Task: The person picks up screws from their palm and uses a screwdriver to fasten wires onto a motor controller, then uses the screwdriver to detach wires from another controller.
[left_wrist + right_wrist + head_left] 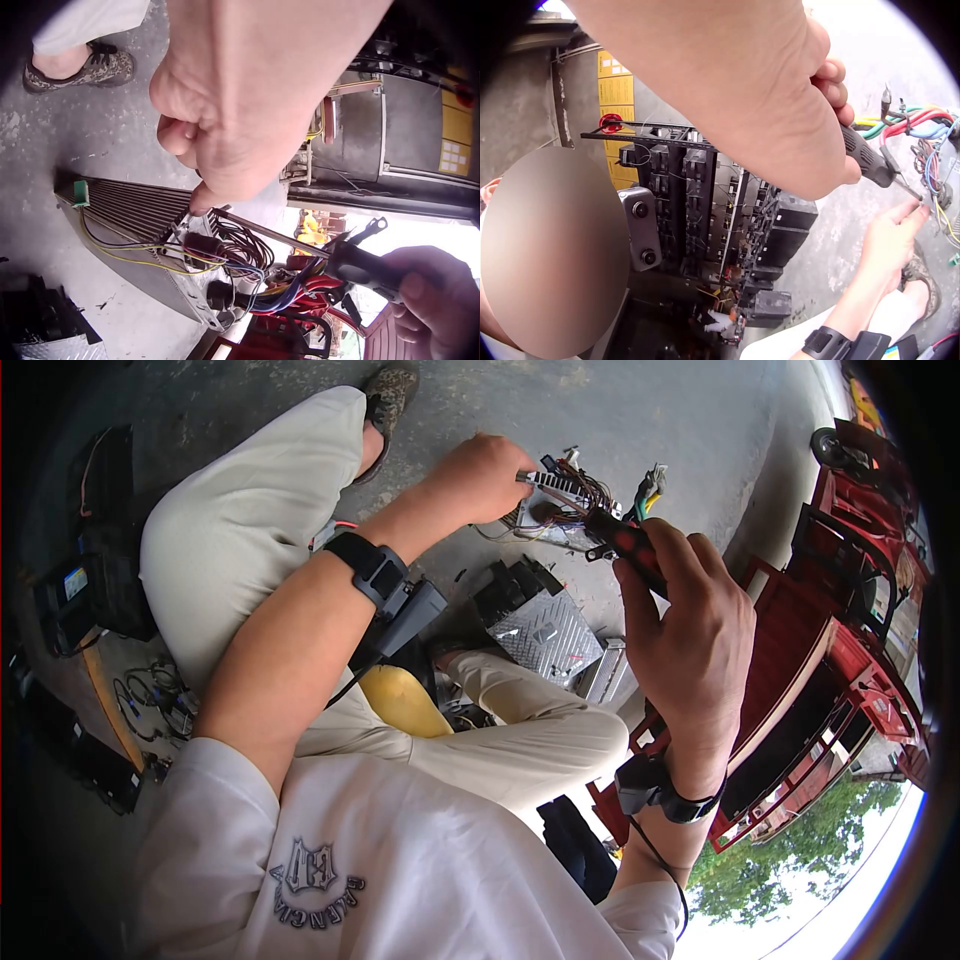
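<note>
In the head view my right hand (695,635) grips a screwdriver (628,545) by its black and red handle. Its bare metal shaft slants toward my left hand (488,478). The left fingers (201,196) are curled at the end of a finned metal unit (135,214), right where the shaft tip ends. Hidden behind the hand is the exact spot the tip meets. Thin wires and a bundle of thick coloured cables (289,296) come out of the unit, which has a small green board (81,193) on a wire at its far end.
On the floor lie a diamond-plate metal sheet (550,635) and black parts (500,590) near my legs. A red vehicle (790,660) stands to the right. Black cables (150,700) and a black case (100,595) are at the left. Stacked black units (780,247) fill a rack behind.
</note>
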A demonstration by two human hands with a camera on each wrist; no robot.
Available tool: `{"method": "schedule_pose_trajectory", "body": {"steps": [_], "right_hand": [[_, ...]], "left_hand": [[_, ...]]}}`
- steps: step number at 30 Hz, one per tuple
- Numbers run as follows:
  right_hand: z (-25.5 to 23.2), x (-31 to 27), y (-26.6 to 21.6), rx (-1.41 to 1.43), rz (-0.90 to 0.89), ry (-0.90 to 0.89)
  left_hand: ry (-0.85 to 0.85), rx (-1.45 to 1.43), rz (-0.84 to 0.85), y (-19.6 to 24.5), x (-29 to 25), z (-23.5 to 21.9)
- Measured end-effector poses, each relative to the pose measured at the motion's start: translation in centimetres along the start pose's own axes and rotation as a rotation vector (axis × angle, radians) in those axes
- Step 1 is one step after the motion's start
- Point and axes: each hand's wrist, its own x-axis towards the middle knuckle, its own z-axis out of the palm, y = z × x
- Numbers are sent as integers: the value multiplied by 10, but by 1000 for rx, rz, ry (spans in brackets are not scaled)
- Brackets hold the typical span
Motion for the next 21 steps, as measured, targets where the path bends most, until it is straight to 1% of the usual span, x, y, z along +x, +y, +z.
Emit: {"method": "schedule_pose_trajectory", "body": {"steps": [3, 12, 17, 21], "right_hand": [[0, 1, 1, -3, -15, 3], [1, 4, -1, 22, -16, -3], [-1, 5, -2, 6, 6, -45], [-1, 6, -1, 0, -13, -43]], "left_hand": [[21, 1, 5, -1, 0, 1], [9, -5, -15, 2, -1, 0], [14, -18, -18, 1, -2, 0], [21, -17, -23, 1, -1, 0]]}}
